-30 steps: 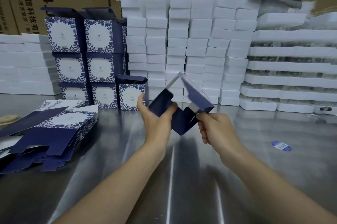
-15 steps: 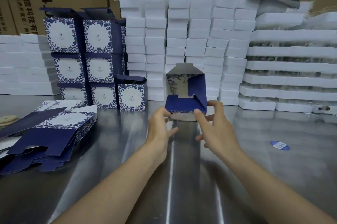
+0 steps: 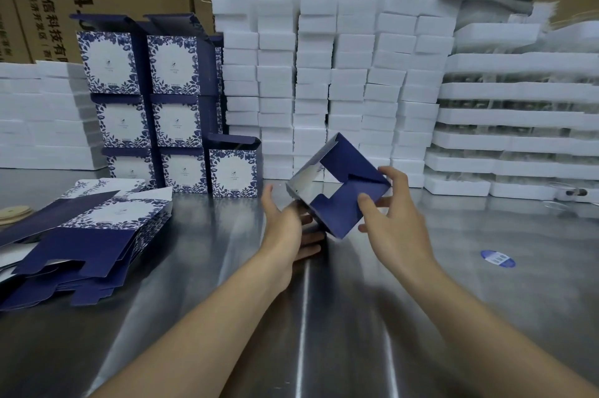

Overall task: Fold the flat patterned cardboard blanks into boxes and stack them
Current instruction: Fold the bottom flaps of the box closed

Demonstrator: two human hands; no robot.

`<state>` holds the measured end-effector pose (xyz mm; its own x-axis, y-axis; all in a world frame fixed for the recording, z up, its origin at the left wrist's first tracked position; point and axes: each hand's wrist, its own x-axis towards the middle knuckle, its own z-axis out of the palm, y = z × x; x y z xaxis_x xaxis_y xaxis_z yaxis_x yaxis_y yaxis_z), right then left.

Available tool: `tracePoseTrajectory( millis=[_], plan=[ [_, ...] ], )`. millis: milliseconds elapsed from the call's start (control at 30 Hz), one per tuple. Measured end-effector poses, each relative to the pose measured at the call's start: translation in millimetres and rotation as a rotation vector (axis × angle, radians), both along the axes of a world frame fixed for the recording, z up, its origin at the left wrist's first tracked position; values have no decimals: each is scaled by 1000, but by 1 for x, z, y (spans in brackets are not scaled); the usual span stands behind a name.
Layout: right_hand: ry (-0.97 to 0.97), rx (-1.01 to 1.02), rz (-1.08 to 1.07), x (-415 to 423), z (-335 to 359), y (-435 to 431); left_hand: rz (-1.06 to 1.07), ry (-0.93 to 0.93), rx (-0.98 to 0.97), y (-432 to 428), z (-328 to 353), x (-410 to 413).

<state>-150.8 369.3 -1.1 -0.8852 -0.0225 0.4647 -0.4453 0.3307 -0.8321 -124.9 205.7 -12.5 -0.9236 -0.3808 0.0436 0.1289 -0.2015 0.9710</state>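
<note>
A half-folded navy box (image 3: 343, 190) is held tilted above the steel table (image 3: 453, 284), its bottom flaps facing me and partly interlocked, with a gap showing the silver inside. My left hand (image 3: 285, 225) supports it from the lower left, fingers under the box. My right hand (image 3: 392, 212) grips its right corner, thumb on the navy flap and fingers behind. A pile of flat blue-and-white patterned blanks (image 3: 77, 242) lies at the left. Folded patterned boxes (image 3: 162, 112) stand stacked behind it, with a single box (image 3: 234, 170) at the stack's right.
White foam blocks (image 3: 330, 79) are piled in tall columns at the back centre, with long white foam trays (image 3: 518, 125) at the right and more foam at the left. Brown cartons line the back wall. A blue round sticker (image 3: 497, 258) lies on the table's right side.
The opened blank has been squared into a box and its bottom flaps folded in. It has now tipped over to the right, and both hands shifted round it.
</note>
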Motion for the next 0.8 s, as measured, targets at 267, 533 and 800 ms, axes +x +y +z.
tracePoseTrajectory(
  millis=[267,533,800],
  plan=[
    [219,151,138,7,-1,-4,-118,75,11,-3,-5,-5],
    [252,143,126,0,-4,-5,-252,81,62,2,7,5],
    [303,214,97,-1,-3,-4,-181,17,36,4,15,15]
  ],
)
